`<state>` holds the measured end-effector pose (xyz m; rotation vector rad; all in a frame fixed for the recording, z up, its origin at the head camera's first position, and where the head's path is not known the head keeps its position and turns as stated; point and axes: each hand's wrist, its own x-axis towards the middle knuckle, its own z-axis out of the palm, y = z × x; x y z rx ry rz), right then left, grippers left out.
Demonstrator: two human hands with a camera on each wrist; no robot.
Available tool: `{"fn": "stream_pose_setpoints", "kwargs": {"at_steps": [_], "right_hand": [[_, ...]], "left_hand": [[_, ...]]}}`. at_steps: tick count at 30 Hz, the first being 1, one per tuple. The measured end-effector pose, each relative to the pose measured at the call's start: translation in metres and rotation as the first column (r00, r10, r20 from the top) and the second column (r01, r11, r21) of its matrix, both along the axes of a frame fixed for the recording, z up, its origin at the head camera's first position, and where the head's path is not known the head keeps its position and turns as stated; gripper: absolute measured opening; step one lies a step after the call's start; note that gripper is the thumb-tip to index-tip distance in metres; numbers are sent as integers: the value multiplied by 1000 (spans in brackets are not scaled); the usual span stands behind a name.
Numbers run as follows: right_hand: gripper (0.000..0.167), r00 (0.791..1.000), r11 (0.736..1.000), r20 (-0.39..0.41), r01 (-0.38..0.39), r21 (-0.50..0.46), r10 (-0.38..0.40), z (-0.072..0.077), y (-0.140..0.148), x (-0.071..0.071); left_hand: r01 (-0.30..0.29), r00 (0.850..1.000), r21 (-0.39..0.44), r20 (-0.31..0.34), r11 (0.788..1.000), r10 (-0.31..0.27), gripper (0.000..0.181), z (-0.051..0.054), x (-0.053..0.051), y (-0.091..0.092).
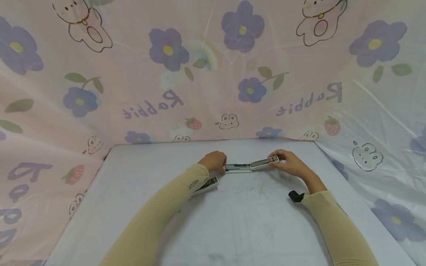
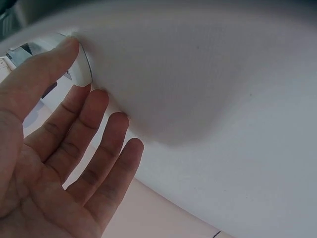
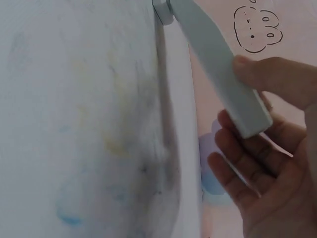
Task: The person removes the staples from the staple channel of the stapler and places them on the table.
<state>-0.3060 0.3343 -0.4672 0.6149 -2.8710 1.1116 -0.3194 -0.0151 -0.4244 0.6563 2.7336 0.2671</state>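
Note:
A white stapler (image 1: 238,170) lies folded open in front of both hands, grey metal showing inside. My left hand (image 1: 214,162) pinches its left end; in the left wrist view the thumb and a finger hold the rounded white end (image 2: 81,69), other fingers extended. My right hand (image 1: 291,162) holds the stapler's raised right arm (image 1: 265,162), tilted up from the hinge. In the right wrist view the thumb presses the smooth pale side of this arm (image 3: 218,64), with fingers behind it. A second white piece with a metal inside (image 1: 210,183) is partly hidden under the left sleeve.
The white tabletop (image 1: 253,221) carries faint smudges. A patterned cloth (image 1: 206,85) rises behind the table and along both sides. A small black object (image 1: 296,196) sits at the right wrist, by the sleeve cuff.

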Motion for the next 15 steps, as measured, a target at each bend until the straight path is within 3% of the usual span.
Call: {"fn": "stream_pose_setpoints", "kwargs": {"at_steps": [10, 15], "right_hand": [[37, 998, 995, -53, -9, 98, 14, 0, -6, 0], [39, 995, 995, -96, -31, 90, 40, 2, -14, 0]], "left_hand": [[8, 1000, -1, -5, 1000, -8, 22, -1, -2, -2], [13, 1000, -8, -9, 1000, -13, 22, -2, -2, -1]]}}
